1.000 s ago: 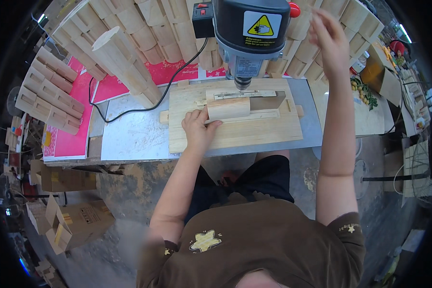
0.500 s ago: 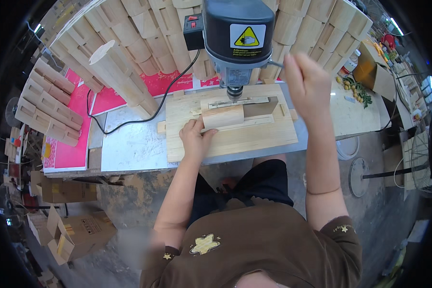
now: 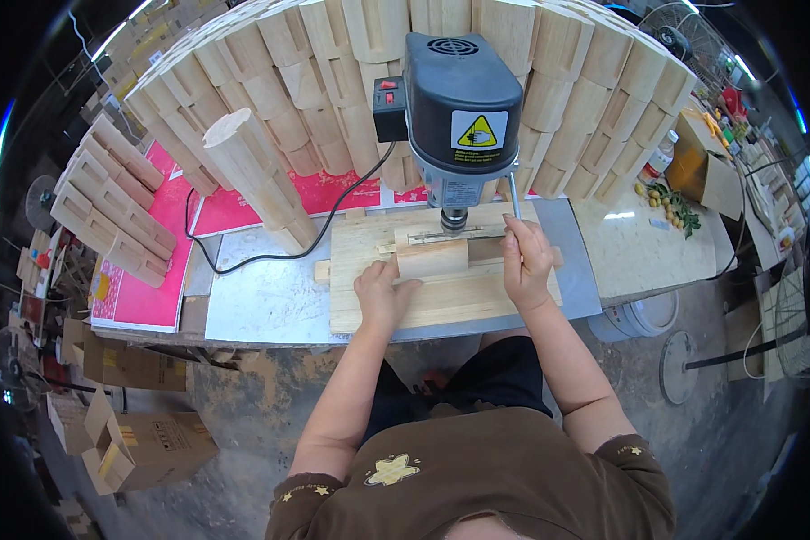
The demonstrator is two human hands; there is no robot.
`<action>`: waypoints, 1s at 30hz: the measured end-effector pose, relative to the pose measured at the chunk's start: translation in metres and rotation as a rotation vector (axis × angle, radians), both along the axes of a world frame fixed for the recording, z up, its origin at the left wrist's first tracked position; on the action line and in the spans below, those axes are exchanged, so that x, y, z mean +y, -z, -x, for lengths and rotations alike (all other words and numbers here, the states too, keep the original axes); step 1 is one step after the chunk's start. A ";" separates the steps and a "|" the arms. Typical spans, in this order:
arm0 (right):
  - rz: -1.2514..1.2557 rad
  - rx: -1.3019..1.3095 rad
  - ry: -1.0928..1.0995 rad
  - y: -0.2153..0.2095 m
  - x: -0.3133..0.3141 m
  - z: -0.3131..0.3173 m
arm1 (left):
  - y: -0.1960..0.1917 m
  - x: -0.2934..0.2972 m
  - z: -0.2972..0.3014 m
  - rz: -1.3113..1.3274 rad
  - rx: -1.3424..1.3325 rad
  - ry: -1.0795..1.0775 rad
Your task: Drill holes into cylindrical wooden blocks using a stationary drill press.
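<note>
A rounded wooden block (image 3: 432, 258) lies in a wooden jig (image 3: 360, 306) on the bench, under the chuck (image 3: 454, 219) of a dark blue drill press (image 3: 463, 99). My left hand (image 3: 382, 292) grips the block's left end, fingertips against it and thumb along its near side. My right hand (image 3: 528, 261) is closed round the lower end of the drill press's metal lever (image 3: 514, 193), to the right of the machine. Whether the drill bit touches the wood cannot be made out.
Stacked grooved wooden blocks (image 3: 333, 99) wall in the back, with a shorter group (image 3: 117, 207) at left. One leaning column (image 3: 256, 175) stands near the black power cable (image 3: 333, 225). At right are fruit with leaves (image 3: 670, 207) and a bottle (image 3: 661, 155). Open cardboard boxes (image 3: 153, 441) sit on the floor.
My right hand has come down and toward me, swinging the lever downward. My left hand stays at the block's left end. The whole view has shifted slightly.
</note>
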State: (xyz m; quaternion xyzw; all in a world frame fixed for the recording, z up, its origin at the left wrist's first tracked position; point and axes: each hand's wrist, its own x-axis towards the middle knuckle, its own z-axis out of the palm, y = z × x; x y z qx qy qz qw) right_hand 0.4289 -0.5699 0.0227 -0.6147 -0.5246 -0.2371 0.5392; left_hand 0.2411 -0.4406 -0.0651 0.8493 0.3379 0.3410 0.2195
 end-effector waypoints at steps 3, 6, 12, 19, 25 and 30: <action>0.021 0.010 0.001 -0.007 -0.006 0.001 | 0.001 -0.001 -0.002 0.036 -0.007 0.011; 0.036 -0.106 0.062 -0.048 -0.012 0.003 | 0.000 0.000 0.000 0.028 -0.007 -0.001; 0.111 -0.150 0.257 -0.159 0.056 -0.044 | -0.014 -0.015 -0.021 -0.081 0.025 0.003; 0.317 0.007 0.217 -0.166 0.069 -0.066 | -0.011 -0.020 -0.033 -0.039 0.046 0.001; 0.211 0.061 0.054 -0.140 0.004 -0.011 | -0.009 -0.020 -0.031 -0.029 0.042 0.022; 0.040 0.173 -0.071 -0.080 -0.011 0.012 | -0.011 -0.019 -0.026 -0.025 0.028 -0.004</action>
